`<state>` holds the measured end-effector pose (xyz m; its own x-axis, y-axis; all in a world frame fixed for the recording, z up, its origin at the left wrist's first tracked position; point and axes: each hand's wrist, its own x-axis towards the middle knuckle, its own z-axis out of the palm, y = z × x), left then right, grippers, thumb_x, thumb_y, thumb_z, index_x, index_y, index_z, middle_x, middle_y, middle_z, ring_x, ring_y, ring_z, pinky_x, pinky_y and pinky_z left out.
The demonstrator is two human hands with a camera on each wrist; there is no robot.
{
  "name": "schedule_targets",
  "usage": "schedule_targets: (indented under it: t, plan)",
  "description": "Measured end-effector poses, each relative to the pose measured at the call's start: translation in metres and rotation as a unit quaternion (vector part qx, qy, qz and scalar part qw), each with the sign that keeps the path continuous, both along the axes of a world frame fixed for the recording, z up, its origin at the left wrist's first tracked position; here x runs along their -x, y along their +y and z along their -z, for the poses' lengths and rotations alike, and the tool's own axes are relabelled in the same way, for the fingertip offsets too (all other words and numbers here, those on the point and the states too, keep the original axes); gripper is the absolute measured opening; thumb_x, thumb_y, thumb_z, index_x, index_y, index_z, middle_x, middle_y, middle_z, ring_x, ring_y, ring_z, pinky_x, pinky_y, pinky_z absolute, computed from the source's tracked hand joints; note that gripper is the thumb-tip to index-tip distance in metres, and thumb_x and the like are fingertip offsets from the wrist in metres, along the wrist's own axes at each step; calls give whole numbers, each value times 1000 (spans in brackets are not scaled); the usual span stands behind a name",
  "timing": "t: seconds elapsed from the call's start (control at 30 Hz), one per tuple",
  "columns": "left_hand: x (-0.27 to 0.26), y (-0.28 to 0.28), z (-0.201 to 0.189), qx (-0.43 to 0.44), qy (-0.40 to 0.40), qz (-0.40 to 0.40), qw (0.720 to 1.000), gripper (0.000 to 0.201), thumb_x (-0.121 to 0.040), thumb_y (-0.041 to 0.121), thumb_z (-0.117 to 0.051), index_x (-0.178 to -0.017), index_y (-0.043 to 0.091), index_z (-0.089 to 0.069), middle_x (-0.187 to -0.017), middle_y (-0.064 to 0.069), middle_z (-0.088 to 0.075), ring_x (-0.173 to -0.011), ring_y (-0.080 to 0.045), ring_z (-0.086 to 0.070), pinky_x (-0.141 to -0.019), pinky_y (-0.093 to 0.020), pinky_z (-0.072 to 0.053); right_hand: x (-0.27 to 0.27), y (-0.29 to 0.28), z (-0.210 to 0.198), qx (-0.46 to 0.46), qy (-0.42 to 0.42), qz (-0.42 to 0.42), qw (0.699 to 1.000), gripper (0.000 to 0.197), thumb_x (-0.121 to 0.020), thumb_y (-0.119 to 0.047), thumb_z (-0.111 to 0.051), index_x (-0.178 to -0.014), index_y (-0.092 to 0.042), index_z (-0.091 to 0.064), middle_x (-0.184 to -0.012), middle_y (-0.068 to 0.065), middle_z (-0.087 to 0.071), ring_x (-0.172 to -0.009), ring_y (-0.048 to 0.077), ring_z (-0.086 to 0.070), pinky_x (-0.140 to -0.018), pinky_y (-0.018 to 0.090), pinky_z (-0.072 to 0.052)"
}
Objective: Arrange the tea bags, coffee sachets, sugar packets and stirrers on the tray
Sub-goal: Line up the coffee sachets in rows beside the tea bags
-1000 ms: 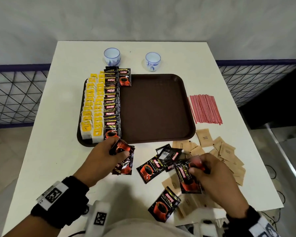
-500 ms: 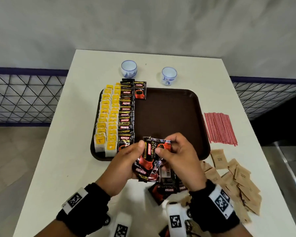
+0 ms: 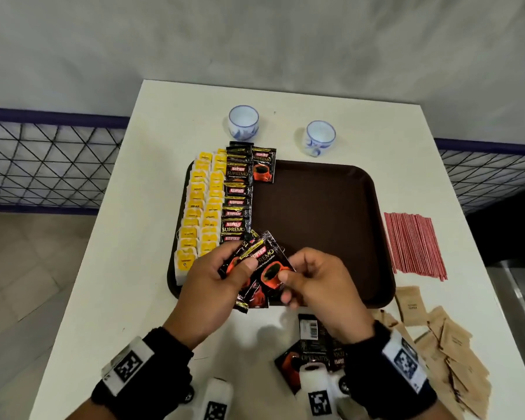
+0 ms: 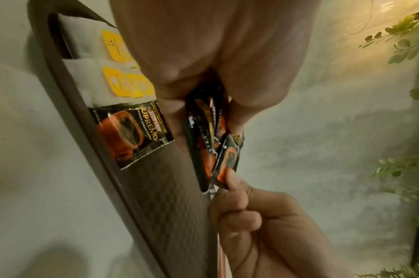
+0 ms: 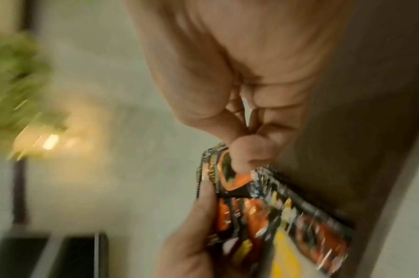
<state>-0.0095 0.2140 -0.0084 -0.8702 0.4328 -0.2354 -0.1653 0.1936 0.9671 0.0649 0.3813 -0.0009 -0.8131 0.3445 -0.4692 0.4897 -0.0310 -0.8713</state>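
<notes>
My left hand (image 3: pixel 222 277) grips a fanned bunch of black-and-red coffee sachets (image 3: pixel 264 268) over the near left part of the brown tray (image 3: pixel 331 225). My right hand (image 3: pixel 312 283) pinches the front sachet (image 4: pixel 228 159) of that bunch by its edge, between thumb and forefinger. On the tray's left side stand two rows of yellow-tagged tea bags (image 3: pixel 199 213) and a row of coffee sachets (image 3: pixel 237 195). Red stirrers (image 3: pixel 414 245) lie right of the tray. Brown sugar packets (image 3: pixel 443 344) are scattered at the near right. More coffee sachets (image 3: pixel 312 347) lie under my right wrist.
Two blue-and-white cups (image 3: pixel 243 122) (image 3: pixel 320 137) stand behind the tray on the white table (image 3: pixel 128 268). A dark mesh railing (image 3: pixel 49 165) runs on both sides. The table's edges drop to the floor at left and right.
My hands left the loose sachets on the table, met with a bunch over the tray's near edge, and the right hand now pinches the front sachet. The camera view shifted.
</notes>
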Motion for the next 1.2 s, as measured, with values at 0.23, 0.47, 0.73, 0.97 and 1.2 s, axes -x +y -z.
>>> schedule_targets:
  t: [0.23,0.47,0.73,0.97,1.2]
  plan:
    - [21,2,-3,27,6,48,998,24,-95,14,-67,-108,34,-70,-94,14,-77,-84,-4,-74,-65,-14,-55,13,15,3,-184,27,-69,980,12,-85,-16,-77,-84,-25,-70,-78,-6,-70,-72,7,-66,-73,24,-54]
    - [34,5,-7,56,44,62,996,30,-95,19,-68,-108,45,-65,-98,28,-72,-89,6,-70,-68,-7,-51,42,25,-9,-138,63,-101,983,14,-87,-7,-74,-86,-21,-71,-70,3,-68,-61,12,-63,-59,31,-52]
    - [52,-16,-3,33,-1,-30,999,21,-97,21,-65,-114,31,-72,-102,9,-77,-95,-8,-73,-76,-13,-53,93,75,-13,-36,61,16,997,18,-87,8,-67,-79,-8,-63,-61,9,-64,-48,16,-63,-42,22,-48]
    - [44,-38,3,25,-77,-54,995,20,-96,19,-64,-107,34,-74,-98,1,-79,-90,-24,-77,-81,-48,-61,159,103,21,-55,-4,21,998,21,-91,7,-62,-80,-10,-58,-63,8,-62,-44,14,-62,-43,22,-48]
    - [42,-57,14,22,-103,-64,992,19,-89,32,-71,-105,40,-74,-101,-1,-79,-90,-25,-77,-80,-51,-59,186,99,36,-48,-24,19,998,18,-91,4,-64,-80,-9,-60,-63,11,-62,-46,16,-63,-46,23,-49]
